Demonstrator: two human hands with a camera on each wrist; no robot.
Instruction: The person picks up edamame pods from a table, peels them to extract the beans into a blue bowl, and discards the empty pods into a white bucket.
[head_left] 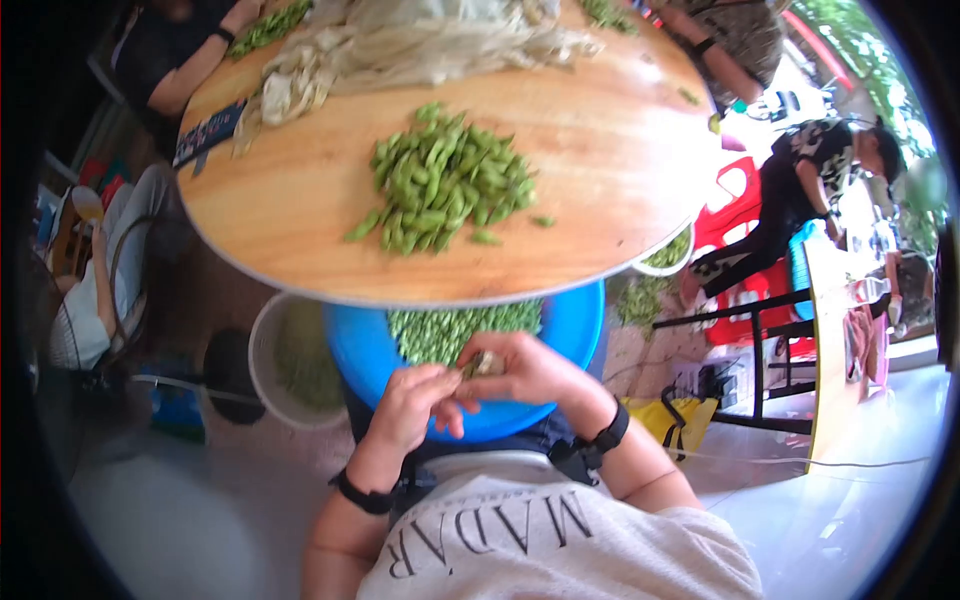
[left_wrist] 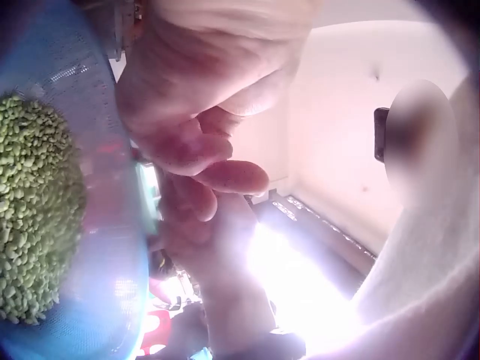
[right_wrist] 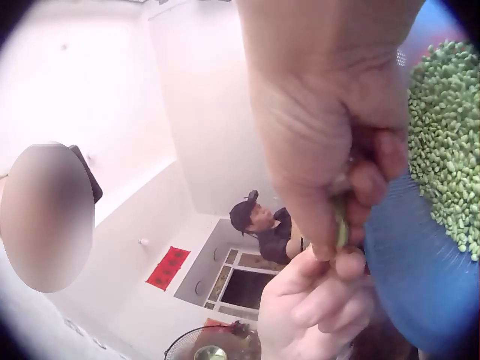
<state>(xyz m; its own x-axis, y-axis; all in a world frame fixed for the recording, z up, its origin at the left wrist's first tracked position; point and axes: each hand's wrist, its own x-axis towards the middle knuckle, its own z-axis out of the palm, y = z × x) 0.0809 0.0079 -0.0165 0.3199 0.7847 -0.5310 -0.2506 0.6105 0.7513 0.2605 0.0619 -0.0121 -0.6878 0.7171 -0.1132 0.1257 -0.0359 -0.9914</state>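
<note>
In the head view both hands meet over a blue basin (head_left: 358,340) that holds shelled green beans (head_left: 430,335). My right hand (head_left: 525,368) curls its fingers round a green bean pod (right_wrist: 343,225), which shows between thumb and fingers in the right wrist view. From the other side my left hand (head_left: 408,400) comes up to it, thumb and forefinger pinching at the pod's lower end. Fingers cover most of the pod. In the left wrist view my left hand (left_wrist: 202,82) has bent fingers close against the right hand, and the pod is hidden.
A heap of unshelled pods (head_left: 450,185) lies on the round wooden table (head_left: 300,220), whose edge overhangs the basin. At the left stands a pale bucket (head_left: 262,350). A white bowl of pods (head_left: 680,262) is at the right. Other people sit round the table.
</note>
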